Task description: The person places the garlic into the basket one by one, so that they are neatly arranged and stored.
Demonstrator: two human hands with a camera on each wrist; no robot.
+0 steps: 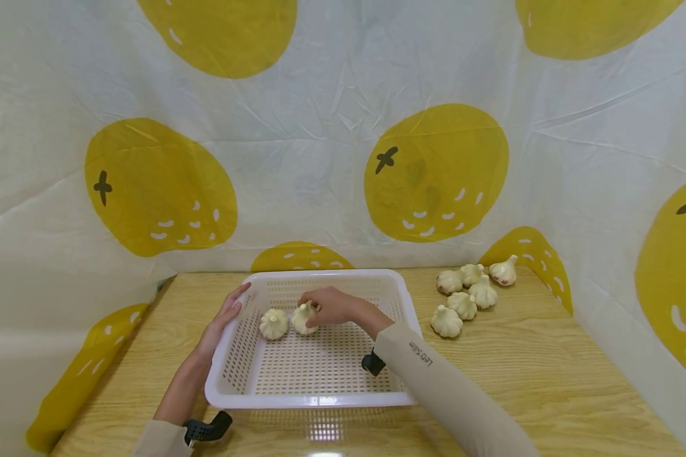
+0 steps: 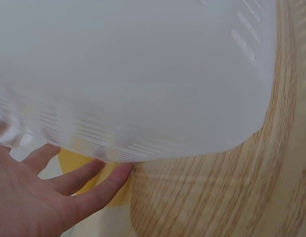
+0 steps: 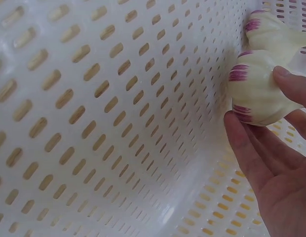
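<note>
A white plastic basket [image 1: 320, 400] with a slotted floor and walls stands on the wooden table. Inside it my right hand [image 1: 336, 306] pinches a garlic bulb [image 1: 302, 319] between thumb and fingers, close over the basket floor. A second garlic bulb [image 1: 273, 325] sits just left of it. Purple streaks mark the base of the held garlic bulb [image 3: 259, 91] in the right wrist view. My left hand [image 1: 213, 333] lies along the basket's left side, its fingers [image 2: 110, 185] extended and spread at the outer wall.
Several more garlic bulbs [image 1: 463, 306] lie grouped on the table [image 1: 514, 368] to the right of the basket. Behind the table hangs a white curtain [image 1: 303, 190] printed with yellow fruit, and it runs along both sides too.
</note>
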